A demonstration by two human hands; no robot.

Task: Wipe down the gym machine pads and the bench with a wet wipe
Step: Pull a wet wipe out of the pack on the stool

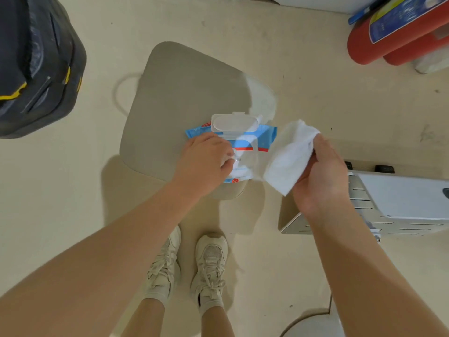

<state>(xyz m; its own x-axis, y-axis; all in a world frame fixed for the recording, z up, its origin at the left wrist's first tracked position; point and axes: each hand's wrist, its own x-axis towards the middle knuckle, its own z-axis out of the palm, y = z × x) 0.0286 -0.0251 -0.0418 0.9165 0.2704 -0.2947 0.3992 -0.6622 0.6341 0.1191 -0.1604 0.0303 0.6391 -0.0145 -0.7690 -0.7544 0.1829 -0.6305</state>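
Wet wipe (289,156) hung crumpled from the right hand (320,176), fingers curled round its edge. Just left of that hand, the left hand (206,156) pressed down on the blue wipe pack (264,136), fingertips pinched at the opening below its raised lid (233,122); the pack lay on a beige seat (175,98). Another sheet could likely trail out and tear if the lid stayed open, drying the pack.

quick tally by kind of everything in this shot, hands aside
wet wipe: 1
wipes pack: 1
stool: 1
shoes: 2
red fire extinguishers: 2
dark bag: 1
grey metal appliance: 1
total: 9
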